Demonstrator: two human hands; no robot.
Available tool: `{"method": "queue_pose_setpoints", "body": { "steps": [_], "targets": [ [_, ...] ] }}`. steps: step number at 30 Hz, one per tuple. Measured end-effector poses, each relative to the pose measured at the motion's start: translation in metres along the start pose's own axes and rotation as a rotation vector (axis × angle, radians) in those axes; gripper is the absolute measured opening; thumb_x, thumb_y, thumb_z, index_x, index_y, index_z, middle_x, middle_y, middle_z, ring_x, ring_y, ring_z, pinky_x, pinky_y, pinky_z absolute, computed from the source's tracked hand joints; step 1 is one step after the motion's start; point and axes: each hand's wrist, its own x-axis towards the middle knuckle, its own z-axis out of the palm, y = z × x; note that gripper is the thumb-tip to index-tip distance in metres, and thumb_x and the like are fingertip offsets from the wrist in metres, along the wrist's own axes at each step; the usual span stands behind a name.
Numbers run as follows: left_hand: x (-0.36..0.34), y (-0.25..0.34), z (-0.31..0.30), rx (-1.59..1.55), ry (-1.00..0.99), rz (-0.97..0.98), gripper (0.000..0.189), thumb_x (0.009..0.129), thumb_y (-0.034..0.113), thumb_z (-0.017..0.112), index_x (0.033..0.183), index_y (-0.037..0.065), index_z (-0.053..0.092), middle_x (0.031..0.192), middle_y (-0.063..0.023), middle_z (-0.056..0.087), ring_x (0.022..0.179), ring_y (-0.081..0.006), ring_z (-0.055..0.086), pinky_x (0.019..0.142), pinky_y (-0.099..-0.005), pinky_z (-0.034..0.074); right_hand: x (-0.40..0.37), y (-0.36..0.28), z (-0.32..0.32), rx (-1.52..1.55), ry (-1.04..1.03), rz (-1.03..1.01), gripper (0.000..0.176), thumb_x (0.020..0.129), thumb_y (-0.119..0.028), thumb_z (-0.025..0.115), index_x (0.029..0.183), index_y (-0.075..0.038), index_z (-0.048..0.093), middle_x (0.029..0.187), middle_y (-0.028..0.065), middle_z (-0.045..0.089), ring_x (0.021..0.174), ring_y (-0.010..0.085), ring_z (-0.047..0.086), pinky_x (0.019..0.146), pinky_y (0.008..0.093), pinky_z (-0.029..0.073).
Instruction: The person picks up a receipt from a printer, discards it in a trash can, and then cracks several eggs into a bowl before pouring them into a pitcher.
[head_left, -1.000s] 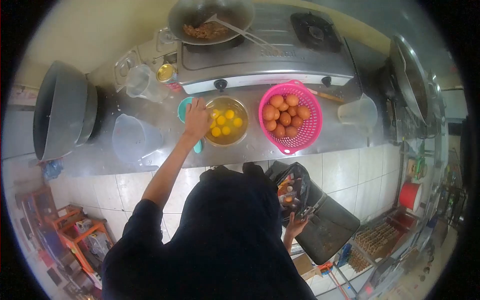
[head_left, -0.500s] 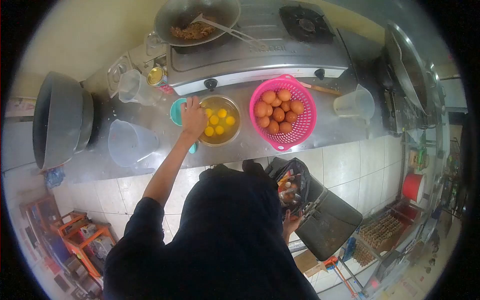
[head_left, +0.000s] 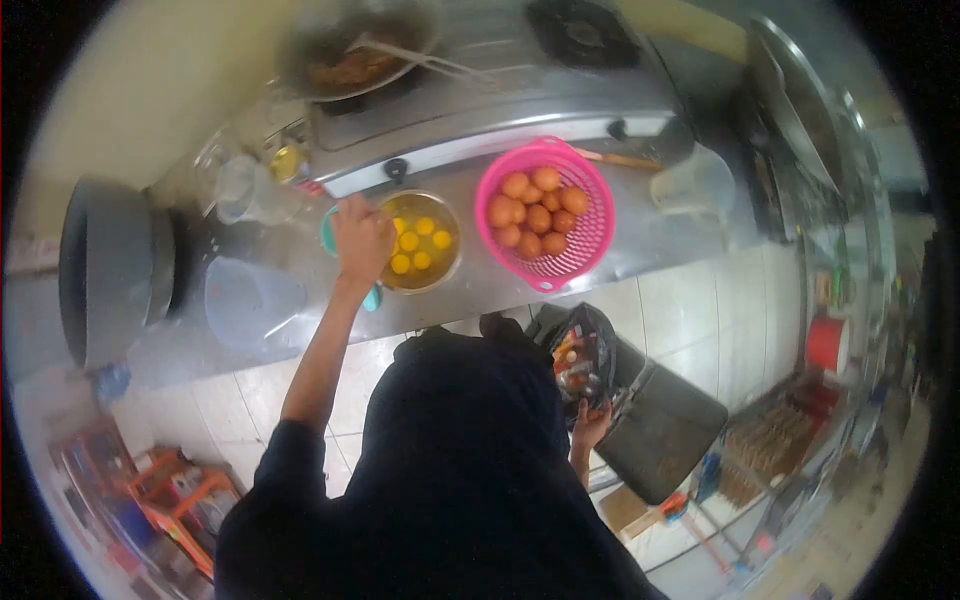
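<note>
My left hand (head_left: 362, 238) is over the left rim of a metal bowl (head_left: 437, 284) holding several yolks in clear egg white. Its fingers are curled, and blur hides what is in them. Under and beside that hand lies a teal utensil (head_left: 372, 298), its middle covered. My right hand (head_left: 592, 424) is low on the right, fingers closed at the edge of a bin (head_left: 540, 325) lined with a black bag (head_left: 603, 345). Eggshells and wrappers show inside. A pink basket (head_left: 597, 240) of brown eggs (head_left: 538, 217) stands right of the bowl.
Behind the bowl is a gas stove (head_left: 480, 115) with a wok (head_left: 300, 70) and spatula. Plastic jugs (head_left: 250, 300) (head_left: 695, 185) stand on the steel counter (head_left: 470, 290). Large pans (head_left: 110, 270) are at the left. The bin's lid (head_left: 665, 430) hangs open.
The whole view has shifted, so the counter items sit slightly further left. My left hand stays by the bowl, its fingers drawn more together. My right hand has come up slightly along the bin's edge.
</note>
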Motion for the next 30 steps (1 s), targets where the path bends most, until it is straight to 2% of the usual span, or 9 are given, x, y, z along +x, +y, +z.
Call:
{"method": "queue_pose_setpoints", "body": {
  "steps": [3,5,6,10,14,23,26,29,30],
  "targets": [
    [0.02,0.071,-0.048,-0.242,0.035,0.091,0.009,0.069,0.015,0.078,0.077,0.014,0.074,0.09,-0.0065,0.052,0.093,-0.0272,0.05,0.08,-0.0406,0.04,-0.003,-0.015,-0.007,0.216,-0.081,0.315,0.057,0.088,-0.007,0.073,0.137,0.002,0.044,0.103,0.011,0.066,0.093,0.0194,0.062,0.084,0.0291,0.049],
    [0.027,0.139,-0.071,-0.438,-0.028,0.237,0.011,0.067,0.016,0.08,0.077,0.015,0.074,0.087,-0.0055,0.052,0.09,-0.0271,0.051,0.079,-0.0399,0.041,-0.009,0.043,0.015,0.276,0.043,0.113,0.057,0.088,-0.01,0.074,0.136,0.002,0.046,0.093,0.0053,0.058,0.083,0.0136,0.055,0.076,0.0266,0.047],
    [0.024,0.176,-0.073,-0.539,-0.074,0.332,0.011,0.067,0.016,0.08,0.077,0.015,0.074,0.086,-0.0048,0.052,0.088,-0.0267,0.051,0.078,-0.0395,0.041,-0.014,-0.001,-0.007,0.361,-0.033,0.339,0.057,0.088,-0.014,0.075,0.136,0.0,0.048,0.088,0.0037,0.052,0.077,0.0118,0.05,0.072,0.0257,0.045],
    [-0.014,0.298,-0.027,-0.934,-0.506,0.696,0.009,0.072,0.02,0.079,0.08,0.015,0.075,0.086,-0.0025,0.056,0.092,-0.0214,0.054,0.08,-0.0387,0.041,-0.038,-0.018,-0.019,0.187,0.176,0.313,0.056,0.087,-0.018,0.076,0.134,-0.002,0.05,0.083,0.0023,0.051,0.075,0.0111,0.048,0.07,0.0254,0.045],
    [-0.068,0.356,0.078,-0.598,-0.789,1.069,0.016,0.084,0.019,0.066,0.095,0.017,0.077,0.091,-0.0026,0.062,0.099,-0.0221,0.056,0.085,-0.0384,0.041,-0.069,-0.032,-0.033,0.242,0.242,0.451,0.055,0.087,-0.02,0.077,0.133,-0.002,0.051,0.084,0.0029,0.05,0.074,0.0114,0.047,0.068,0.0256,0.044],
    [-0.117,0.406,0.135,-0.708,-1.123,0.971,0.034,0.083,0.009,0.064,0.116,0.015,0.071,0.122,-0.0102,0.065,0.113,-0.027,0.057,0.099,-0.0426,0.041,-0.061,-0.028,-0.043,0.496,0.377,0.491,0.049,0.094,-0.023,0.069,0.135,-0.005,0.048,0.081,0.0022,0.053,0.06,0.0068,0.05,0.051,0.0211,0.042],
    [-0.107,0.402,0.108,-0.682,-0.854,1.175,0.04,0.08,0.004,0.067,0.118,0.014,0.069,0.121,-0.0136,0.064,0.114,-0.0307,0.057,0.102,-0.0433,0.041,-0.035,-0.025,-0.05,0.674,0.335,0.33,0.035,0.101,-0.023,0.053,0.129,-0.007,0.042,0.093,0.0061,0.052,0.074,0.0114,0.056,0.06,0.0254,0.047],
    [-0.041,0.37,0.047,-1.092,-0.731,0.884,0.039,0.078,0.002,0.068,0.116,0.01,0.067,0.121,-0.0166,0.061,0.115,-0.0341,0.056,0.104,-0.0424,0.039,-0.001,-0.033,-0.062,0.878,0.31,0.257,0.027,0.103,-0.028,0.046,0.121,-0.01,0.036,0.111,0.0095,0.049,0.091,0.0172,0.058,0.07,0.0291,0.05],
    [-0.013,0.345,0.037,-0.972,-0.623,0.744,0.038,0.079,0.004,0.068,0.117,0.008,0.064,0.121,-0.017,0.06,0.115,-0.0353,0.055,0.103,-0.0431,0.039,0.011,-0.05,-0.071,0.934,0.276,0.256,0.027,0.103,-0.026,0.046,0.122,-0.01,0.035,0.113,0.01,0.05,0.093,0.0182,0.058,0.074,0.0304,0.05]
  ]
}}
